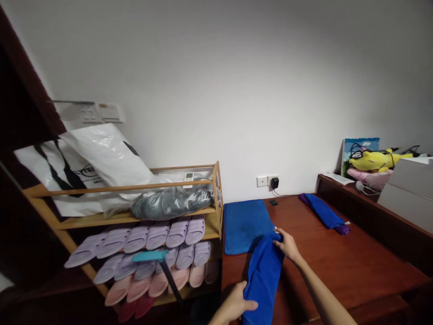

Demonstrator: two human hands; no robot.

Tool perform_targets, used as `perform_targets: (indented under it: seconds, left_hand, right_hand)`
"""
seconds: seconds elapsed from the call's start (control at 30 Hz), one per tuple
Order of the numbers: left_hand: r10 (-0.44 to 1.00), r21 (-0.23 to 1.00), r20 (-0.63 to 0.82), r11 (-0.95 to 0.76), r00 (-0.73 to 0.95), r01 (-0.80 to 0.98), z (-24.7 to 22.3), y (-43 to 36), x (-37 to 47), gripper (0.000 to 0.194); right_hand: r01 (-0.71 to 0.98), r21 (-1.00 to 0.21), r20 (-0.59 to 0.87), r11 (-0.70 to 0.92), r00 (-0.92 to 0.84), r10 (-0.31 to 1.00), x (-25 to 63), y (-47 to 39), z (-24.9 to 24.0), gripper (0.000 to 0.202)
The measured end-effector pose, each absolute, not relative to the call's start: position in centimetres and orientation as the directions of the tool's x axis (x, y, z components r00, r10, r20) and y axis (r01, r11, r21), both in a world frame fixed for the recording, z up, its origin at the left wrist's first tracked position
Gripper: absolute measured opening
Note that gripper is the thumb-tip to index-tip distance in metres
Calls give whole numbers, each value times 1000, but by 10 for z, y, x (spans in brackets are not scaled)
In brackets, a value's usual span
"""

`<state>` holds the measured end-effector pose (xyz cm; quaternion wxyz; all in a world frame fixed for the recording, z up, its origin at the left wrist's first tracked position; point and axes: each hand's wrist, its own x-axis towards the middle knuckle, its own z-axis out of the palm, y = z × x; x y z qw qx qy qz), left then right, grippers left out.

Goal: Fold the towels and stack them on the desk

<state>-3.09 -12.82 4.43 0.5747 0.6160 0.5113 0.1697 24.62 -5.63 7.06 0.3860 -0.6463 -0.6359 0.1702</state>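
Note:
A long, folded bright-blue cloth [265, 271] hangs between my two hands over the wooden desk. My right hand [287, 245] pinches its upper corner, where a small white tag shows. Lower down, my left hand [237, 303] grips the cloth's left edge, thumb lying on top and the other fingers partly hidden. Just behind the held cloth, a flat darker-blue folded cloth [245, 223] lies on the desk near the wall. Farther right rests a narrow folded blue and purple cloth [324, 212].
To the left stands a wooden shoe rack [216, 225] with several slippers [158, 234] and white bags [104, 158]. A black plug [274, 183] sits in the wall socket. A yellow plush toy [372, 161] and white drawers [411, 189] occupy the raised ledge on the right of the desk [355, 266].

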Motion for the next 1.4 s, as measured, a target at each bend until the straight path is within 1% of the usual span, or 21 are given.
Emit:
perform_targets:
  seconds: [0.1,0.2,0.33,0.43,0.53,0.57,0.67,0.7,0.8,0.93,1.0,1.1,1.2,1.27,1.33,1.4]
  left_hand:
    - [868,819,-361,120,342,561,40,-139,-27,47]
    - [911,758,-303,52,281,650,37,-139,-32,31]
    - [936,721,-243,0,254,693,37,-126,-38,25]
    - [950,717,-190,-38,248,696,40,-114,-37,24]
    - [958,731,-122,-90,259,677,45,-109,-32,22]
    - [960,739,-91,-113,265,664,48,-110,-29,21]
    - [957,768,6,-190,290,611,55,-121,-17,21]
    - [953,778,29,-212,302,591,57,-126,-11,20]
    - [923,811,73,-276,379,516,64,-139,6,19]
    - [851,837,105,-355,515,417,71,-148,19,30]
    - [804,784,113,-433,583,445,70,-149,20,33]
    - [716,628,103,-585,690,513,63,-153,24,36]
    - [726,514,132,-633,675,579,54,-159,41,38]
    - [715,483,175,-661,677,574,50,-162,59,35]
    - [671,475,200,-704,714,528,47,-162,76,36]
    - [645,486,191,-717,740,500,45,-160,88,40]
  right_hand:
    - [765,-628,326,141,94,941,216,-50,81,48]
    - [816,-561,343,141,74,936,182,-69,77,50]
    - [832,-540,234,129,1,972,140,-116,55,30]
    - [817,-568,156,98,-10,988,119,-141,43,21]
    - [766,-640,112,55,23,993,114,-145,39,18]
    - [737,-675,91,36,34,995,116,-142,38,20]
    - [628,-778,3,-37,63,998,125,-129,35,38]
    - [594,-802,-21,-62,76,997,130,-125,34,41]
    - [517,-850,-46,-105,125,991,153,-116,29,39]
    - [492,-859,-44,-145,211,977,218,-121,26,39]
    - [531,-823,-49,-202,288,956,257,-133,25,38]
    - [620,-722,-31,-307,414,910,301,-154,20,33]
    - [697,-623,33,-356,478,878,308,-170,15,42]
    - [795,-527,147,-299,432,890,295,-173,12,47]
    - [907,-385,257,-169,281,924,276,-172,7,48]
    - [962,-267,279,-52,129,952,262,-169,0,50]
